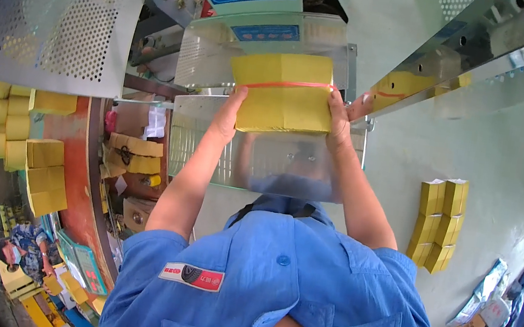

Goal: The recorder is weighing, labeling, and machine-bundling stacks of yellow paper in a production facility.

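Note:
Between my two hands is a thick bundle of yellow paper, with a pink-red strap running across it from side to side. My left hand grips its left edge, thumb on top near the strap. On the opposite edge my right hand holds on in the same way, its thumb close to the strap's end. The fingers under the bundle are hidden. Beneath and around it is a shiny metal machine table, which reflects my arms and shirt.
A perforated metal panel stands at upper left, a long metal beam at upper right. Yellow bundles stand on the floor to the right. More yellow stacks sit by a red tabletop; another person works at lower left.

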A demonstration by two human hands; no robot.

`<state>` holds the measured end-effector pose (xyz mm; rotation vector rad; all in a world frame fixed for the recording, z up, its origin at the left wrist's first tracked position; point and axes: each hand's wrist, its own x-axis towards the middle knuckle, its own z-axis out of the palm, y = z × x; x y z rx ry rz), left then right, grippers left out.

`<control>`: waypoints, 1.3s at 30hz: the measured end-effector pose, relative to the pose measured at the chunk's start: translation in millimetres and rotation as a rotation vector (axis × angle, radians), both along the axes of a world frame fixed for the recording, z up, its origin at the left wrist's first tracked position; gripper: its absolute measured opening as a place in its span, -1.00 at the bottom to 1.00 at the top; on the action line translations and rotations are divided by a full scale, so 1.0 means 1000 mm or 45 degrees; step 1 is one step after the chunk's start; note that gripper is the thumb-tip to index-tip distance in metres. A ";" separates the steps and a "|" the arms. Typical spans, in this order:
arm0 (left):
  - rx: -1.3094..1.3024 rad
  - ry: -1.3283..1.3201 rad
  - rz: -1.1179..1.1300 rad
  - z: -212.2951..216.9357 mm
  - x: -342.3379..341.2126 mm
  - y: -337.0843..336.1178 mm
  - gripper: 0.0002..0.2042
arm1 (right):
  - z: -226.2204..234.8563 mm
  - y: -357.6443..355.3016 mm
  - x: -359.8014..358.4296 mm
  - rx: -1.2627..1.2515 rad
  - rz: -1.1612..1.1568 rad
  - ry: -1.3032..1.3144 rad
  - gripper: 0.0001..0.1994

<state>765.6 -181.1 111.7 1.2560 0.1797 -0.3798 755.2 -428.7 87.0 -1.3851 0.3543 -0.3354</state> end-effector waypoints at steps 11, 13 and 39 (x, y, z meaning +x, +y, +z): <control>1.327 -0.255 0.023 0.017 -0.103 0.033 -0.60 | -0.012 0.011 -0.099 0.226 0.238 0.269 -0.65; 0.987 -0.031 0.228 0.009 -0.106 0.047 -0.68 | -0.009 0.005 -0.106 0.082 0.177 0.306 -0.70; -0.018 0.204 -0.022 -0.036 -0.060 0.080 -0.51 | -0.007 0.033 -0.110 -0.093 -0.210 0.258 -0.81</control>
